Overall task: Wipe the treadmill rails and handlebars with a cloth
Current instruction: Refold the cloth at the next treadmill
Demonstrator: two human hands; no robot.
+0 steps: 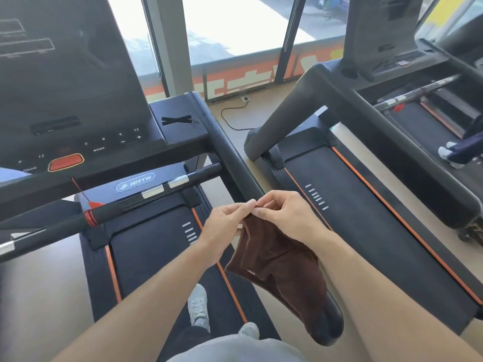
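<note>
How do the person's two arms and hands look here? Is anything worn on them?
Both forearms are bare right down into the lower frame, with no sleeve in view. The left hand and the right hand wear no gloves, and no watch, ring or bracelet shows. The fingernails look short and unpainted.

You've got two hands, left hand [226,223] and right hand [283,214], on one brown cloth [282,273] at centre frame. Two treadmills: one [146,257] at lower left, another [366,205] at right. One red button [65,162], left.
</note>
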